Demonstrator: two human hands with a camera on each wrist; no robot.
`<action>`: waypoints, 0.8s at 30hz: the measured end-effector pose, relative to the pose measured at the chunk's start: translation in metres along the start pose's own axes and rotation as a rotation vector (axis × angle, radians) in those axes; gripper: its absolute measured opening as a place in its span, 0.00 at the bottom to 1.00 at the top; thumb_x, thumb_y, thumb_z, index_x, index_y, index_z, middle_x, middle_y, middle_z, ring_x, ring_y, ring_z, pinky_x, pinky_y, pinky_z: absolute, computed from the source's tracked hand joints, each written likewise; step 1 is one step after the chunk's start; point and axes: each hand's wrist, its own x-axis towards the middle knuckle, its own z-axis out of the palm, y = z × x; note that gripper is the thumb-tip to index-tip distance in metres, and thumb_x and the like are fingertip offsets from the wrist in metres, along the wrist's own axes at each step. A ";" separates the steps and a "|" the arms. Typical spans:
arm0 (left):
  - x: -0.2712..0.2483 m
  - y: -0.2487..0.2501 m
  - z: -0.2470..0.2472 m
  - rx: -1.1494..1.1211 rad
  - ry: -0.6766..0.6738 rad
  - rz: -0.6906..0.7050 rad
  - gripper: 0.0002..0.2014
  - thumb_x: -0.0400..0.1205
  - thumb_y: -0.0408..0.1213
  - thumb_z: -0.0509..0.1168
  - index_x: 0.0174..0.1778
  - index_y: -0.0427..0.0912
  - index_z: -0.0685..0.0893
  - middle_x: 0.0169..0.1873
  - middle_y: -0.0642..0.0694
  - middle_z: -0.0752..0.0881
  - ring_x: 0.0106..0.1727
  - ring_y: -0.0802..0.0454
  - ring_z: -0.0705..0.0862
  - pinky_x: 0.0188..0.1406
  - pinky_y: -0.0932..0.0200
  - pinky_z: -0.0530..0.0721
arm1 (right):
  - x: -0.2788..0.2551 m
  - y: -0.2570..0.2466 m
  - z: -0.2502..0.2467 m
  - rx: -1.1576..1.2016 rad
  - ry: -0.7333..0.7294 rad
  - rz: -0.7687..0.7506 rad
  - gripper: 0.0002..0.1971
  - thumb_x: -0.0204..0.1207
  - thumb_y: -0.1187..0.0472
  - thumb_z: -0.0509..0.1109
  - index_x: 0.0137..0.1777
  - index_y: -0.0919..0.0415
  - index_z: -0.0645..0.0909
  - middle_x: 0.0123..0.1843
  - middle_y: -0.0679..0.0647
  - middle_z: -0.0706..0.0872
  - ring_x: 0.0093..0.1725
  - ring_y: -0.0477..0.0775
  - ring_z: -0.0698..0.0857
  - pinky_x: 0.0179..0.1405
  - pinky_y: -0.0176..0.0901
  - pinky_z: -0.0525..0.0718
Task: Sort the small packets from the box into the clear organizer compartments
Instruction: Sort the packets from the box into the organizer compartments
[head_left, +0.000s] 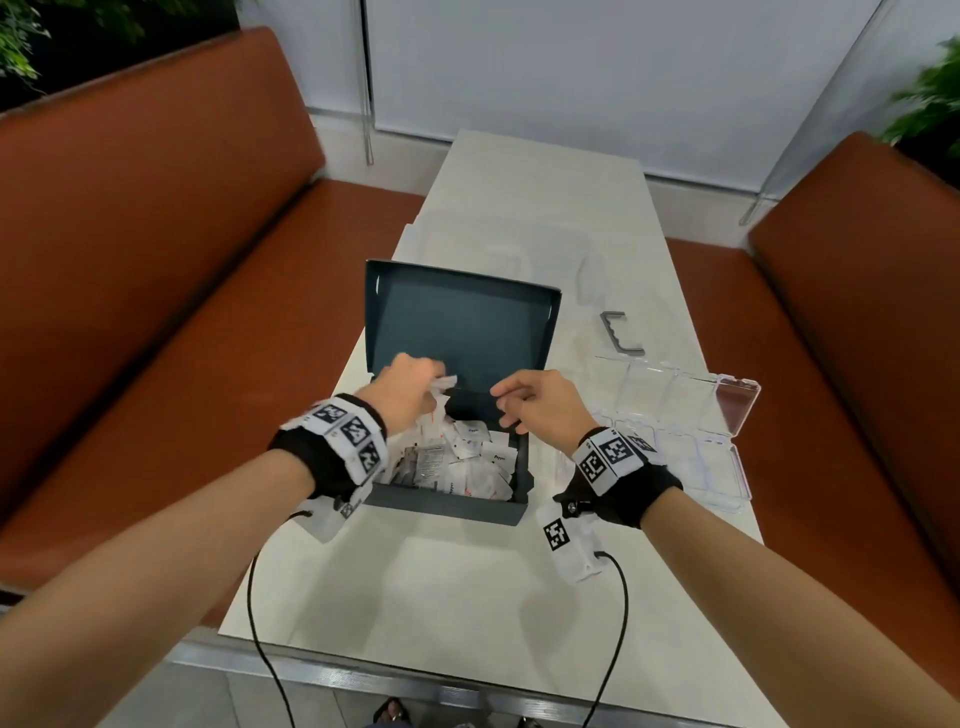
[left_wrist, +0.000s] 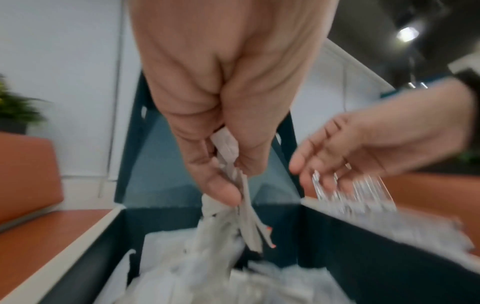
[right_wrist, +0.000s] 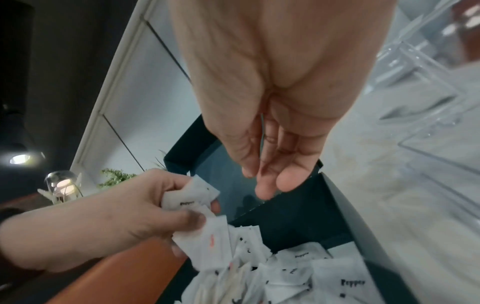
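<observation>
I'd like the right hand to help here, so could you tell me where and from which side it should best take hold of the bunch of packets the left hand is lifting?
Probably the loose lower ends of the bunch of packets, from the right. The left hand grips their tops above the box, so they hang free towards the empty right hand.

dark teal box, white packets w/ blk print, clear organizer
</observation>
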 end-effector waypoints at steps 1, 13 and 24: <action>-0.003 -0.002 -0.007 -0.100 0.041 -0.007 0.09 0.80 0.23 0.60 0.38 0.41 0.76 0.39 0.40 0.81 0.41 0.38 0.85 0.40 0.51 0.86 | -0.001 -0.001 0.001 0.045 -0.003 0.017 0.10 0.79 0.70 0.64 0.56 0.64 0.84 0.44 0.57 0.88 0.35 0.46 0.87 0.32 0.33 0.86; -0.017 0.021 -0.011 -0.885 0.261 -0.029 0.09 0.81 0.26 0.65 0.53 0.41 0.87 0.47 0.42 0.90 0.43 0.50 0.90 0.35 0.58 0.89 | -0.018 -0.022 0.012 0.728 -0.173 0.154 0.09 0.82 0.65 0.67 0.57 0.70 0.78 0.42 0.60 0.86 0.36 0.52 0.87 0.41 0.45 0.86; -0.014 0.060 0.013 -1.427 0.048 -0.251 0.18 0.88 0.47 0.58 0.59 0.36 0.85 0.44 0.39 0.87 0.42 0.50 0.85 0.42 0.58 0.87 | -0.024 -0.017 -0.009 0.726 -0.127 0.035 0.08 0.83 0.68 0.64 0.55 0.73 0.82 0.42 0.61 0.86 0.35 0.53 0.86 0.41 0.40 0.88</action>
